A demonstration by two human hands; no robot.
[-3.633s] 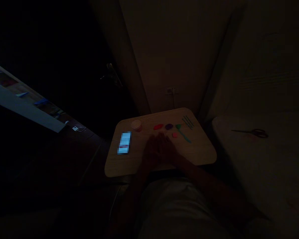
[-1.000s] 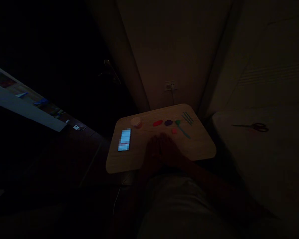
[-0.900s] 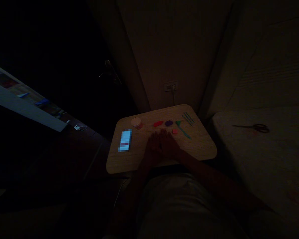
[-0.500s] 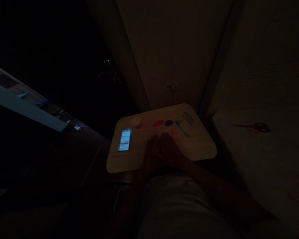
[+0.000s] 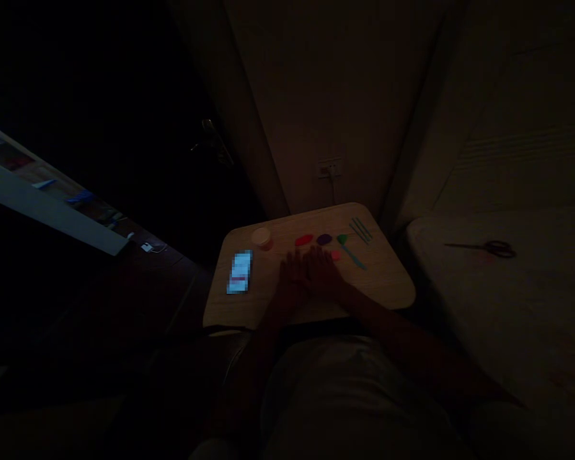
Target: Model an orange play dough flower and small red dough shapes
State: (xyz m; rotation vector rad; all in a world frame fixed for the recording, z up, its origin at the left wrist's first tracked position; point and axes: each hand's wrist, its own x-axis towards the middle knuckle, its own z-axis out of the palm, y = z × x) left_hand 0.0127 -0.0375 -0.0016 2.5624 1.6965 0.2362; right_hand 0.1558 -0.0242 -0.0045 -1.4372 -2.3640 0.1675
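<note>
In dim light my left hand [image 5: 292, 278] and my right hand [image 5: 323, 271] lie side by side, palms down, on a small wooden table [image 5: 239, 313]. Fingers of both are stretched forward, and no held thing shows; what may lie under the palms is hidden. Just beyond the fingertips are a red lump [image 5: 303, 240] and a dark purple lump [image 5: 324, 239], clay-like in look. Close by my right hand's fingers is a pinkish-red piece [image 5: 335, 255]. Right of that, a teal stick-like tool [image 5: 353, 257] lies slanted below a green lump [image 5: 342, 238].
A lidded tub [image 5: 262, 238] and a lit phone [image 5: 240, 271] occupy the table's left side. Several thin sticks [image 5: 361, 230] lie at its far right corner. Scissors [image 5: 489, 248] rest on a pale surface to the right. A wall socket [image 5: 328, 168] is behind the table.
Both hands have slid slightly forward on the table, my right hand coming up close to the pinkish-red piece. The other things on the table keep their places.
</note>
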